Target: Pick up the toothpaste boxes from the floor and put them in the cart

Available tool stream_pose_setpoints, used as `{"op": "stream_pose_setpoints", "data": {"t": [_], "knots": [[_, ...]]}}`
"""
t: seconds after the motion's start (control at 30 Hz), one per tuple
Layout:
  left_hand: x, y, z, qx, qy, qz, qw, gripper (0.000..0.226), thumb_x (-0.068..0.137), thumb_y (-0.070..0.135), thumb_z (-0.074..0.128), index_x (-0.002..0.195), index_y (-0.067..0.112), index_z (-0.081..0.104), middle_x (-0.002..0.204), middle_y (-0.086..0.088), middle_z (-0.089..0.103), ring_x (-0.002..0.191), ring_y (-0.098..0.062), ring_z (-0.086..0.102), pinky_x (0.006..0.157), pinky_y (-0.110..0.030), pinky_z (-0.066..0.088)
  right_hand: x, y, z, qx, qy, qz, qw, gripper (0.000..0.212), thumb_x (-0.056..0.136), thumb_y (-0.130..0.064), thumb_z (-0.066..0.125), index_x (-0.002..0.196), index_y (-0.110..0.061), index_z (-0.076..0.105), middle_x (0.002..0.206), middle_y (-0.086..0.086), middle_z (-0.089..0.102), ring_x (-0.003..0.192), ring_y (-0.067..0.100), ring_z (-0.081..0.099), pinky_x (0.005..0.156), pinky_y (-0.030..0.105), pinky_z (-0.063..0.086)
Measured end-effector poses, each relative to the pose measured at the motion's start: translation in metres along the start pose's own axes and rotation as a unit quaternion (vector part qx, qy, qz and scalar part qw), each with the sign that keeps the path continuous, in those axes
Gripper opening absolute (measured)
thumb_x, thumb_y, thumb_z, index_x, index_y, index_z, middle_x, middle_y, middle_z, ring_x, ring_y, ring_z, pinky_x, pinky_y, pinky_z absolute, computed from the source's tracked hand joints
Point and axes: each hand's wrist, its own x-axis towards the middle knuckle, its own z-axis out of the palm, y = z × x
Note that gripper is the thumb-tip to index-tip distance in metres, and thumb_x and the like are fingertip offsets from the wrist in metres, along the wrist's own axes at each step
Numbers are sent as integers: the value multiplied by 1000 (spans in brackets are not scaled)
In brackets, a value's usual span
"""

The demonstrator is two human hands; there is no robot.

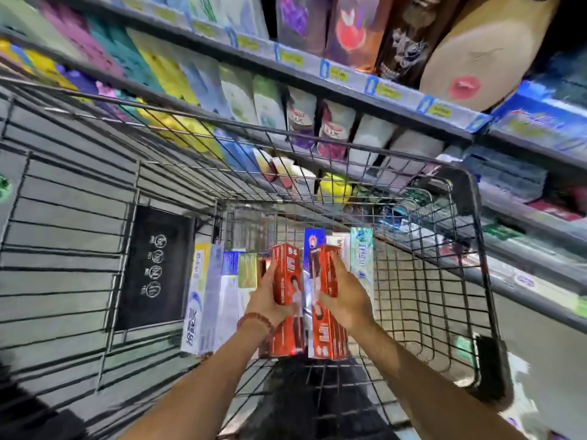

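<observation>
While your left hand [268, 300] and right hand [344, 296] each wrap curled fingers round a tall red cardboard toothpaste box [287, 300], [325, 306], both boxes hang upright inside the wire shopping cart [476, 281] — probably so they'll slot beside the pale boxes [209, 296] near its left wall.

— What is your cart [422, 255] made of?
— Thin dark metal wire, matt, with a dull black plastic panel [155, 268] on its side.
— And the two red boxes [287, 300] you hold?
— Glossy printed cardboard, catching the light. The pale boxes [206, 296] beside them look smooth, with less shine.
— Your wrist?
— A string of reddish beads [257, 319].
</observation>
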Motion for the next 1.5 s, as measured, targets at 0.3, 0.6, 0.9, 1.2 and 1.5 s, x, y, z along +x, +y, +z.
{"op": "stream_pose_setpoints", "data": {"t": [0.3,0.6,0.9,1.2,1.5], "knots": [[3,17,-27,70,35,-46,996,71,77,5,70,138,16,35,91,1,64,80,-16,61,70,-27,49,-1,-22,-4,-48,23,63,997,78,86,-26,57,150,-28,13,118,7,58,96,23,61,74,33,52],[-34,157,-80,364,89,273,886,63,90,28,55,146,18,26,136,-10,47,126,-26,42,105,-34,36,-49,-82,-133,-248,175,3,953,55,92,-24,44,145,-15,32,143,9,39,127,27,40,100,34,39],[-131,312,-11,466,130,549,681,60,86,31,56,140,12,37,117,-16,54,104,-37,53,86,-44,46,-182,-65,-264,-374,405,20,834,56,54,-11,82,108,-3,67,109,18,66,97,36,64,76,42,55],[-294,337,154,516,87,687,504,65,93,37,46,149,21,18,147,-16,28,135,-32,28,109,-54,21,-398,29,-303,-388,528,148,741,41,64,-11,59,103,1,63,104,21,62,90,41,60,74,44,52],[-471,232,317,471,-22,806,357,62,61,36,78,117,15,62,109,-16,63,98,-34,62,75,-56,49,-657,157,-203,-334,579,344,659,40,65,-11,61,104,-1,61,107,21,61,92,40,58,73,46,51]]}}
